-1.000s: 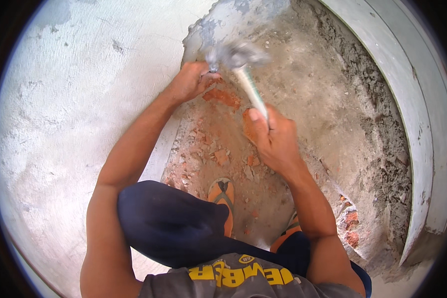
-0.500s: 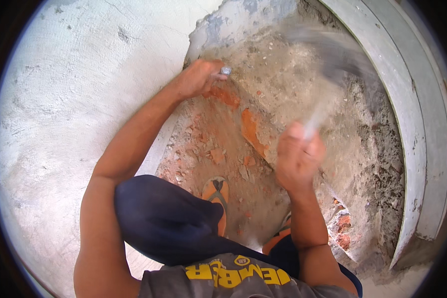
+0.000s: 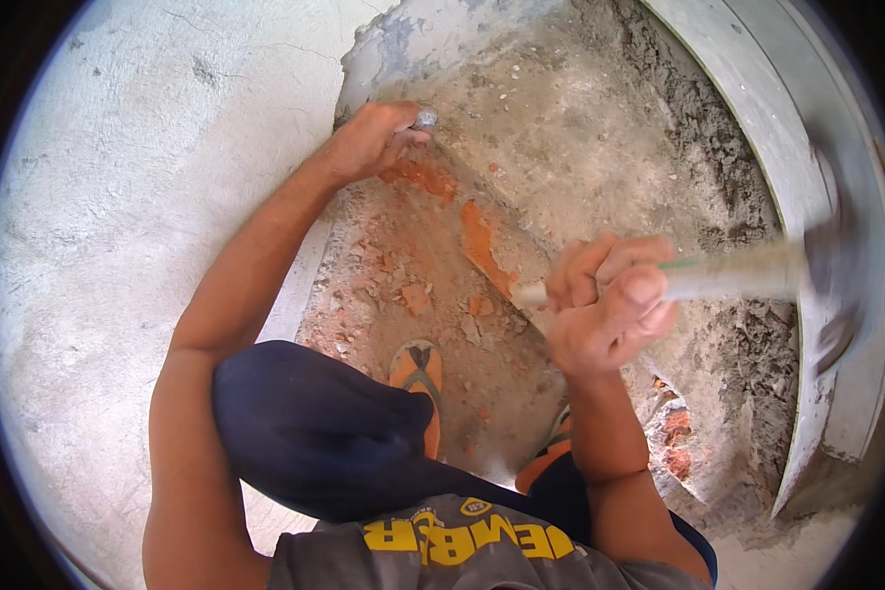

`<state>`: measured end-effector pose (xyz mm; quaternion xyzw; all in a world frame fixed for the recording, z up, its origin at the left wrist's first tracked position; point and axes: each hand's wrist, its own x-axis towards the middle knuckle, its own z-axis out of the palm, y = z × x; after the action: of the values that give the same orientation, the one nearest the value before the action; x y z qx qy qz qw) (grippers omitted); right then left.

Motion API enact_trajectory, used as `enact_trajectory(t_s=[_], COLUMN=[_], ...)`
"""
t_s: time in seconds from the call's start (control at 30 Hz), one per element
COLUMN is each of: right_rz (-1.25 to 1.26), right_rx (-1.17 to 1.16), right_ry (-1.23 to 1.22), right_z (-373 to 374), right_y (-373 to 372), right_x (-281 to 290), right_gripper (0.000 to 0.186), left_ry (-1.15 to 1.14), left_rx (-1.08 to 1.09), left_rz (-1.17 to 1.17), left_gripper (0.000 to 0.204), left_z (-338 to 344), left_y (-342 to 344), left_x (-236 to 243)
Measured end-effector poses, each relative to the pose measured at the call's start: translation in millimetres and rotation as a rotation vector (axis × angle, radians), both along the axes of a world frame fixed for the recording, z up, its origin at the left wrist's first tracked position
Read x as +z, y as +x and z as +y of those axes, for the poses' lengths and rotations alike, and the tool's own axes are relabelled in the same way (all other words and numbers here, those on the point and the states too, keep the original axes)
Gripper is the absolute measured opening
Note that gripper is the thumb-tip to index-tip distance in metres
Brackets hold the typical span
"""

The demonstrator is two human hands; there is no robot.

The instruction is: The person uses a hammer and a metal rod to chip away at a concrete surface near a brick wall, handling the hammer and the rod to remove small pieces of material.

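Observation:
My left hand [image 3: 374, 141] is closed around a chisel, of which only the blunt grey metal end [image 3: 426, 119] shows. The rest of the chisel is hidden by the fist, at the border between the white plaster and the bared brick. My right hand [image 3: 612, 303] grips a hammer [image 3: 736, 276] by its pale handle. Its dark head [image 3: 838, 285], smeared by motion, is out to the right in front of the grey frame, well apart from the chisel. Exposed orange brick [image 3: 486, 241] lies between the two hands.
Smooth white plaster [image 3: 128, 216] covers the left side. Broken rubble [image 3: 413, 298] lies around my sandalled foot [image 3: 418, 379]. Rough bare mortar [image 3: 580, 147] stretches up and right to a curved-looking grey frame [image 3: 806, 197]. A broken brick hole [image 3: 677, 442] is at lower right.
The hammer has swung from the upper right, near the bare mortar, out to the far right. My left hand stays on the chisel at the same place on the plaster edge.

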<state>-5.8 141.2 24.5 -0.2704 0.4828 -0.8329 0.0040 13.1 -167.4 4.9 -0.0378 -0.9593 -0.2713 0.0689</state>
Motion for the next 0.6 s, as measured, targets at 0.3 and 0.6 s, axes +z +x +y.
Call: enact_trajectory(t_s=[0.3,0.6], right_rz=[0.147,0.219], right_rx=[0.033,-0.051], right_ry=[0.646,0.204], right_z=[-14,9], right_y=[-12,-35], right_x=[-18,20], right_gripper=[0.031,0.031], left_ry=[0.017,0.027], left_rx=[0.082,0.288], left_rz=[0.015,0.102], left_gripper=[0.015,0.019], left_z=[-6,5], left_y=[3,-7], left_x=[-15,16])
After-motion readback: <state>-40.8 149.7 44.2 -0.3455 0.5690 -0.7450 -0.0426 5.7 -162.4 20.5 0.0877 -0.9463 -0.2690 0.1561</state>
